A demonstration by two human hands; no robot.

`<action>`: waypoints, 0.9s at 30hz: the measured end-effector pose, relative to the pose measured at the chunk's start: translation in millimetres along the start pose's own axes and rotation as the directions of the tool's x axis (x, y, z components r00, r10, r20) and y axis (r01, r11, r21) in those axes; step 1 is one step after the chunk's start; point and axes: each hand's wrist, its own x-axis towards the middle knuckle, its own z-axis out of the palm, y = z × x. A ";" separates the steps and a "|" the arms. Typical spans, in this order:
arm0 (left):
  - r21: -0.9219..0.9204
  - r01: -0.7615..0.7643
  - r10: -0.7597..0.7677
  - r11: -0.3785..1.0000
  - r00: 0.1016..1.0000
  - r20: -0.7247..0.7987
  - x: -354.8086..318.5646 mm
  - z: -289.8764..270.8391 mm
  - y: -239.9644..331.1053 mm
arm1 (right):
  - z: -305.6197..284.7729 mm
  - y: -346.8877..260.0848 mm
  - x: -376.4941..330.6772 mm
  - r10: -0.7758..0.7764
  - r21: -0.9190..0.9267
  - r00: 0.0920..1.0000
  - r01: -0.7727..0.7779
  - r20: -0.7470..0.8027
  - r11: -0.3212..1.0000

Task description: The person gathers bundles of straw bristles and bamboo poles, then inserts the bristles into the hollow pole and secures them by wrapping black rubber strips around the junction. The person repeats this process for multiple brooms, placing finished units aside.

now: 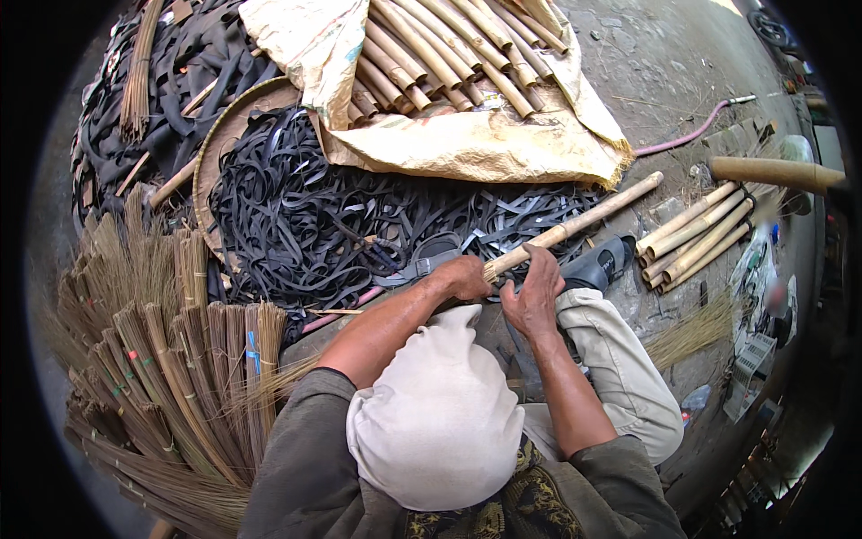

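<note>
L hand (463, 277) closed round the near end of a bamboo stick (575, 225), fingers wrapped over it. R hand (533, 292) just beside it on the same end, fingers curled down over the stick, thumb side toward the L hand; the two hands nearly touch. Stick runs from the hands up & to the right, far end resting on the ground near the sack edge.

Behind the hands: big pile of black straps (332, 216), partly lying in a shallow round basket (224, 135) whose rim shows at left. More black scraps further left, w/ a thin bundle of sticks on top. Above the straps, a tan sack (476, 144) spread open, a stack of bamboo poles (440, 49) lying on it.

Left foreground: many broom heads (171, 377) of dry straw, bound w/ coloured ties, fanned out side by side.

Right: small bundle of short bamboo pieces (696, 238) on the ground, well apart from the hands; one thicker pole (777, 171) pokes in from the right edge. Pink hose (687, 136) curves over the concrete beyond the sack. Loose straw wisps (691, 332) near the person's right knee. Dark shoe (597, 262) just right of the R hand. Pale cloth covers the person's head at bottom centre.
</note>
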 end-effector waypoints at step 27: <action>0.020 0.050 -0.048 0.999 0.995 -0.090 -3.9 6.5 -22.1 | 9.1 -47.7 110.5 -0.382 -0.018 0.632 0.531 0.674 0.847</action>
